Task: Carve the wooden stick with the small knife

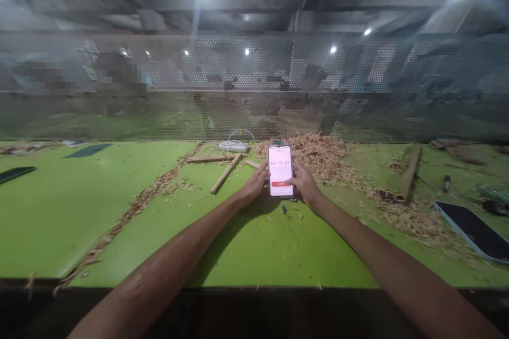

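A smartphone (281, 172) with a lit white screen stands upright between my hands, showing the digits 03:10:01 and a red bar low down. My left hand (255, 184) grips its left edge. From the other side my right hand (307, 186) holds the right edge, its thumb lying over the lower part of the screen by the red bar. The fingers behind the phone are hidden. Just behind it lies a heap of pale wood shavings (318, 151), and to the left a short wooden stick (226, 174) rests on the green tabletop (254, 238).
A perforated metal screen (246, 85) rises along the table's back. A white power strip (233, 146) with a cable sits there. At right lie another phone (475, 229), a wooden piece (412, 172) and a small dark cylinder (447, 184). Shavings line a seam (131, 212) at left.
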Action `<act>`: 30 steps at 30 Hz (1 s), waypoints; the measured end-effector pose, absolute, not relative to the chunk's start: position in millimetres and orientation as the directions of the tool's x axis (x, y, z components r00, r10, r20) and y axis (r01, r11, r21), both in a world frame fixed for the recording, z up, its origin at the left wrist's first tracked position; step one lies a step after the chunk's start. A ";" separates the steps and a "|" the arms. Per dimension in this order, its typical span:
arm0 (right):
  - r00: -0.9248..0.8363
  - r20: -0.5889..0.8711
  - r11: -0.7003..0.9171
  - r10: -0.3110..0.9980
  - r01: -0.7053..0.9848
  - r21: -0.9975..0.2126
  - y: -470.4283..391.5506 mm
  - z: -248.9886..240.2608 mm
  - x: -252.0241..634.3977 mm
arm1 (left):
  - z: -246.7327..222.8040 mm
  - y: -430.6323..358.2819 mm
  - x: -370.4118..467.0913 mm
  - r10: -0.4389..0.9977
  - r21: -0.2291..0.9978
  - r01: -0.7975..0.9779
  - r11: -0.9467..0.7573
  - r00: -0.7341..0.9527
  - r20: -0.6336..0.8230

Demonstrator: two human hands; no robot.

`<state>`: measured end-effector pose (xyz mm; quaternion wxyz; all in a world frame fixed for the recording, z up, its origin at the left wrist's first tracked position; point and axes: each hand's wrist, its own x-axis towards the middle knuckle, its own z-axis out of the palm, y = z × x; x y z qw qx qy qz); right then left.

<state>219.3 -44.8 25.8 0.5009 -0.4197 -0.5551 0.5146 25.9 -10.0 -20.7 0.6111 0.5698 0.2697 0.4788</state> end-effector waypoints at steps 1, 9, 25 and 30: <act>-0.148 0.119 0.113 0.982 -0.049 -0.992 -44.5 25.3 219.7 | -20.5 -10.0 26.0 0.890 0.956 -0.274 -0.109 0.401 0.217; -0.159 0.105 0.079 0.982 -0.164 -0.983 -45.7 29.6 220.2 | -14.8 -11.6 31.1 0.889 0.974 -0.212 -0.084 0.425 0.170; -0.083 0.191 0.165 0.978 -0.251 -0.954 -65.1 103.9 235.2 | 16.8 -23.0 30.2 0.928 0.979 -0.187 -0.086 0.342 0.147; -0.063 0.160 0.140 0.985 -0.251 -0.958 -70.8 114.0 236.6 | 19.8 -25.6 27.2 0.939 0.986 -0.145 -0.075 0.321 0.119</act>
